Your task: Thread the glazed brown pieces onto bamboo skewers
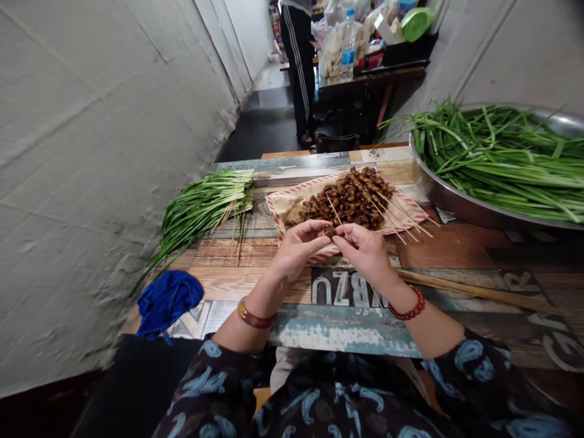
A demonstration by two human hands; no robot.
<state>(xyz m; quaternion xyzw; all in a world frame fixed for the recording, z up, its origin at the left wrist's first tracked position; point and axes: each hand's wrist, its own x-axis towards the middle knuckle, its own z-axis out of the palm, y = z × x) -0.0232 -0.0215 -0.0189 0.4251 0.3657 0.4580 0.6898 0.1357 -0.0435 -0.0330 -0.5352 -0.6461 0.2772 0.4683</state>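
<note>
My left hand (303,240) pinches a small glossy brown morsel (329,231) between thumb and forefinger; its exact kind I cannot make out. Close against it, my right hand (365,246) has its fingertips closed on a thin wooden skewer (335,210), which slants up and left from them. Just beyond both hands, a heap of the same brown morsels (344,198) lies on a tray with a red-and-white striped rim (296,190). Several loaded skewers (401,219) rest on the heap's right side, their bare ends pointing toward me.
Skewered green leaves like chives (205,201) lie at left, by a blue cloth (168,301). A large metal basin (424,167) of long greens stands at right. Bare skewers (479,291) lie near my right forearm. Behind, a person (298,67) stands beside a cluttered table (374,76).
</note>
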